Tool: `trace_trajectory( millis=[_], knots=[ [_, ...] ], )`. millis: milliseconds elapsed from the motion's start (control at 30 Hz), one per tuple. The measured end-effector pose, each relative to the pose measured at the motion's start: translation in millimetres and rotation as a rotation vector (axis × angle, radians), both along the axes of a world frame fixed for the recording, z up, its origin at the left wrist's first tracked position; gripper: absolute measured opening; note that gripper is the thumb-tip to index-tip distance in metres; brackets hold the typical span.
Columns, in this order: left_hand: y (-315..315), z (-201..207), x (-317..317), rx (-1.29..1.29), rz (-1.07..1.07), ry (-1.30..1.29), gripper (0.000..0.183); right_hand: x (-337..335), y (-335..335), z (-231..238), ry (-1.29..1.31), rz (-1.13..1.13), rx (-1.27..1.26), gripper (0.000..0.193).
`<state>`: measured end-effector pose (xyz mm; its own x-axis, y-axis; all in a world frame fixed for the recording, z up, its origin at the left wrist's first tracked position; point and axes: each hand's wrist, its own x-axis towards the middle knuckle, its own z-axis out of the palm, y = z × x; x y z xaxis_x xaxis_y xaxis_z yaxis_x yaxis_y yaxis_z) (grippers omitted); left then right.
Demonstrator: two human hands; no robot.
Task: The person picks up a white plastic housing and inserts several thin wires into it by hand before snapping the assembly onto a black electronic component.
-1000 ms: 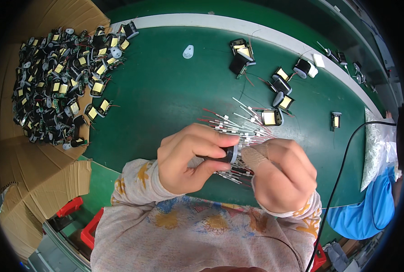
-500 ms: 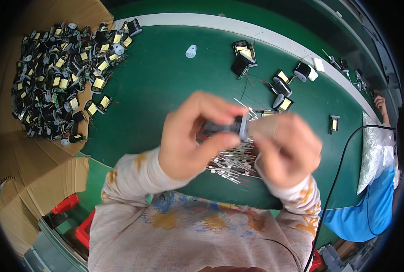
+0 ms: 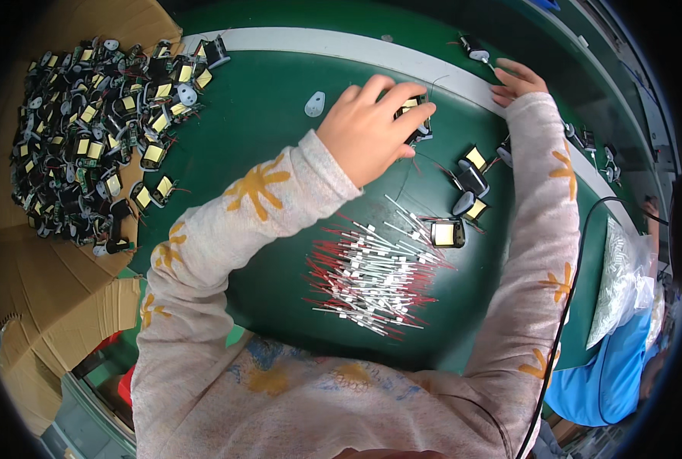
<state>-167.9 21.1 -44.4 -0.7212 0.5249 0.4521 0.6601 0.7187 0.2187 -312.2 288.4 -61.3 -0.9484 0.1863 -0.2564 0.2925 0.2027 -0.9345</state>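
My left hand reaches over a black electronic module with cream pads at the far middle of the table. Its fingers and thumb curl around the module and hide part of it. Farther right, my right hand is stretched out past the white rail, fingers apart, holding nothing I can see. Just beyond its fingertips lies a black unit with a grey end cap. Below my hands, a heap of white and red wire leads is spread on the green table.
A large pile of similar modules fills an open cardboard box at left. A grey oval cap lies alone. Several modules sit right of centre. A black cable passes my right arm. A bag of white parts lies near a blue-clothed person.
Both hands have moved away from the middle, where they held a dark unit with a grey cap. The left now reaches a module; the right extends past the rail. The wire heap is uncovered.
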Motion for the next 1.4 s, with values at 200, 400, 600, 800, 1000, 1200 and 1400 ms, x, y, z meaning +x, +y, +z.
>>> trace_trajectory(
  millis=[200,400,600,800,1000,1200,1400],
  knots=[
    [-14,-10,-8,-0.080,-0.009,-0.007,0.048,73,7,35,0.647,0.256,0.647,0.037],
    [-21,-6,13,0.090,-0.059,-0.128,0.041,219,-60,60,0.522,0.714,0.505,0.019],
    [-37,24,41,0.706,-0.098,-0.413,0.034,244,-86,28,0.570,0.788,0.703,0.022],
    [-49,31,80,0.869,-0.217,-0.562,0.029,246,-100,24,0.578,0.809,0.742,0.025],
    [-59,39,103,1.322,-0.384,-0.944,0.033,255,-88,60,0.450,0.785,0.594,0.040],
    [-70,45,96,0.695,-0.515,-0.732,0.038,258,-81,88,0.515,0.595,0.521,0.046],
    [-55,39,106,0.432,-0.530,-0.728,0.037,264,-76,99,0.595,0.583,0.400,0.051]
  ],
)
